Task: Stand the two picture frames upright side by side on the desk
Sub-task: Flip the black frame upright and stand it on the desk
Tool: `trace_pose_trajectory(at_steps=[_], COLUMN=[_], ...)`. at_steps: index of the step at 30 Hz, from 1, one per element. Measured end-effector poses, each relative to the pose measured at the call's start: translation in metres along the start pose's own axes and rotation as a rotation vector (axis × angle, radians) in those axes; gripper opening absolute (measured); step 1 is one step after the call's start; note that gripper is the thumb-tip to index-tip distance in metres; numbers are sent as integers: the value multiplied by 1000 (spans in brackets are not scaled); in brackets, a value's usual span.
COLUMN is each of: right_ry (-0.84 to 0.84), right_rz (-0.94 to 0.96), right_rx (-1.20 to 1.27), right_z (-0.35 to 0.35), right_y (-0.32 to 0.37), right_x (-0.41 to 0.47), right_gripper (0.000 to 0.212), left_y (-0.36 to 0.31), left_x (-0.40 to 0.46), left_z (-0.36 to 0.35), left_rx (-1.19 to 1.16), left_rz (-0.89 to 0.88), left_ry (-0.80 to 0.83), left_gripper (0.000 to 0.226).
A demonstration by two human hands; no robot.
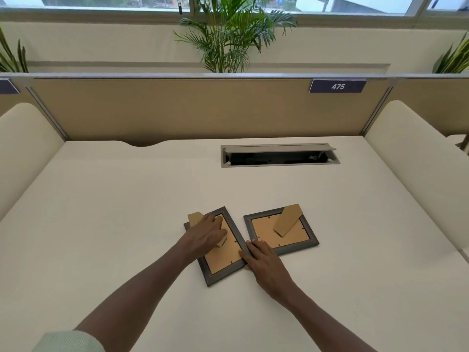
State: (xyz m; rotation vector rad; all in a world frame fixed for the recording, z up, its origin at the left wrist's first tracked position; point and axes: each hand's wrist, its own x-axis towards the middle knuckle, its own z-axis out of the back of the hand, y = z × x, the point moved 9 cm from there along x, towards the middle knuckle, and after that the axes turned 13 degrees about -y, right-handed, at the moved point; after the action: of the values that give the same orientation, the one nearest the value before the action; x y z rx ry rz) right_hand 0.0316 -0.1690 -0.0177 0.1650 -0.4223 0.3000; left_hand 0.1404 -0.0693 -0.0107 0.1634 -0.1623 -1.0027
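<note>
Two grey picture frames lie face down on the white desk (101, 212), brown backing boards up. The left frame (223, 265) is turned at an angle; its cardboard stand (195, 217) sticks out past my fingers. My left hand (205, 237) rests on that frame's back, fingers closed around the stand. My right hand (264, 262) lies flat at the frame's right edge, fingertips touching the rim where the two frames meet. The right frame (264, 233) lies flat with its stand (288, 223) folded out and raised.
An open cable hatch (279, 155) is set into the desk further back. A tan partition (177, 107) with a "475" label (337, 86) closes the far side. Cream side panels (416, 161) flank the desk. A palm plant (228, 34) stands behind.
</note>
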Motion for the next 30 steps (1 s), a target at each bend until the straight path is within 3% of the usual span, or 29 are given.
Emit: trace_pose_trajectory(at_steps=[8,15,20,25,30], right_ry=[25,-110,-117,9,117], right_rz=[-59,-174,-134,-108,-103], right_rx=[54,236,325,321,295], right_z=[13,61,91,94,87], right_y=[-3,-9,-7,-17,-22], right_x=[4,37,75,112,142], right_gripper=[47,35,30,23,19], left_y=[3,29,54,94,122], left_x=[1,10,10,-10,-31], left_z=[-2,30,51,67,53], left_rx=[-1,-165,-307,-410,-539], left_rz=[-14,59,131,455,786], left_ry=[42,88,20,-211,-180], left_gripper=[35,62,43,57,27])
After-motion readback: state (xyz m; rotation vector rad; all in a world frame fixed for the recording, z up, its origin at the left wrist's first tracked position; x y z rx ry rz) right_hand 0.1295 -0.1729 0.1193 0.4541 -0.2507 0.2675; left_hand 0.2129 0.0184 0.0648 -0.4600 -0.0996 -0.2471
